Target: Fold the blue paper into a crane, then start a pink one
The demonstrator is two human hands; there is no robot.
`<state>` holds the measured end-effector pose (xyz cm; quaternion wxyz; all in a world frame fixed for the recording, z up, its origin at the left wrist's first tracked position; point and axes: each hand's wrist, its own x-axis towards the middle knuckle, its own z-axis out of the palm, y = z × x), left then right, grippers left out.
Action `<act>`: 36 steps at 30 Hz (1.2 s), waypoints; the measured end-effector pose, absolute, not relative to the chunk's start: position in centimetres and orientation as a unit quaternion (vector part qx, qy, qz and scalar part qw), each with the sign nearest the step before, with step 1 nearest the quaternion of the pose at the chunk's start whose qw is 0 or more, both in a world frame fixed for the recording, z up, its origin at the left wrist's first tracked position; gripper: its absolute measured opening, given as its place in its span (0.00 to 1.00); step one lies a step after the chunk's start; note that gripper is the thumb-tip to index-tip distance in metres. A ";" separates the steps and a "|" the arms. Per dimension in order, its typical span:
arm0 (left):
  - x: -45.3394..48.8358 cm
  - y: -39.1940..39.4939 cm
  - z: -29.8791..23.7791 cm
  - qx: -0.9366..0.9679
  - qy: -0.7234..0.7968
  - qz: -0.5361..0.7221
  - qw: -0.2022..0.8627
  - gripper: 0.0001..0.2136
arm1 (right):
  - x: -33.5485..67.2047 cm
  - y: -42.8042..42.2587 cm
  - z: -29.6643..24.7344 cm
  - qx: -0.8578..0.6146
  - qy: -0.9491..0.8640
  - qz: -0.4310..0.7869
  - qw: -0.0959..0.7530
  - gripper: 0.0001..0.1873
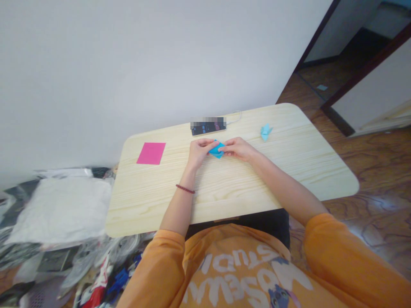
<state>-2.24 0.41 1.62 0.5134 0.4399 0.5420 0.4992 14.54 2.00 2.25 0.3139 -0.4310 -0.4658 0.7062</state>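
A small blue folded paper [217, 149] sits between the two hands, just above the table [224, 201] and near the middle of it. Its long axis runs roughly side to side across the body, tilting slightly down toward the right end of the paper. The left hand [199, 153] comes in from the near side and the right hand [240, 149] from the right, so they meet the paper at opposite ends. Neither hand is clearly nearer, as both touch it.

The left fingers [205, 146] are pressed together and pinch one end of the paper, while the right fingers [228, 146] are also close together and pinch the other. Exactly where the fingertips grip is hidden by the hands themselves.

A pink paper square [150, 153] lies flat on the table well left of the hands. A phone [208, 127] lies just beyond them with a cable [236, 116] running from it, and a light-blue folded paper [266, 131] sits to the right, well apart. A red bead bracelet [185, 188] circles the left wrist, and orange sleeves [343, 256] cover the upper arms. A white bag [61, 209] lies left of the table.
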 end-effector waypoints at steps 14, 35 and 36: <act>-2.0 0.0 2.4 0.448 0.531 0.506 0.511 0.14 | 14.4 1.8 2.5 -0.429 -0.463 0.708 0.316 0.19; -1.9 0.2 2.1 0.436 0.513 0.517 0.528 0.16 | 14.4 1.8 2.6 -0.428 -0.462 0.718 0.298 0.20; -1.9 0.2 2.1 0.435 0.513 0.517 0.529 0.16 | 14.4 1.8 2.6 -0.429 -0.462 0.717 0.298 0.20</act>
